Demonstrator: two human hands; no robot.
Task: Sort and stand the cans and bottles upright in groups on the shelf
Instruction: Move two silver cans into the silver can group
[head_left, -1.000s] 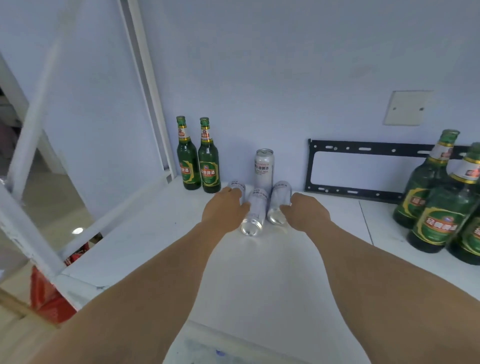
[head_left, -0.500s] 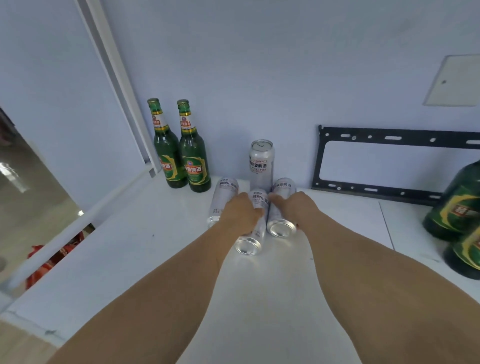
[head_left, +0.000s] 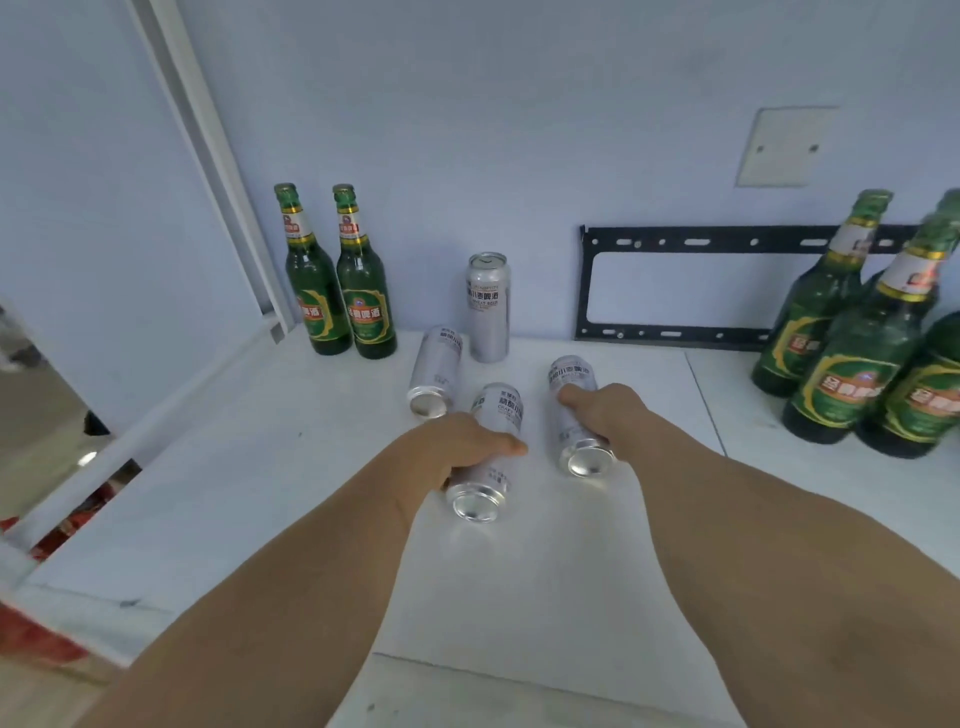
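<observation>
Cans now apart; each hand grips smooth silver cylinder.

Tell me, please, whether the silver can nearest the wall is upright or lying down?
Upright: the can by the wall stands on its base, its top rim facing up.

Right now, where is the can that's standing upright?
The upright can stands against the back wall, right of the two green bottles, behind the lying cans.

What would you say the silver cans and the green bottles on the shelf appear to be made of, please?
Silver cans: probably aluminium, satin sides, mirror-bright concave base on the lying ones.
Green bottles: apparently glass, glossy and see-through dark green, with paper-like printed labels and gold neck bands.
</observation>
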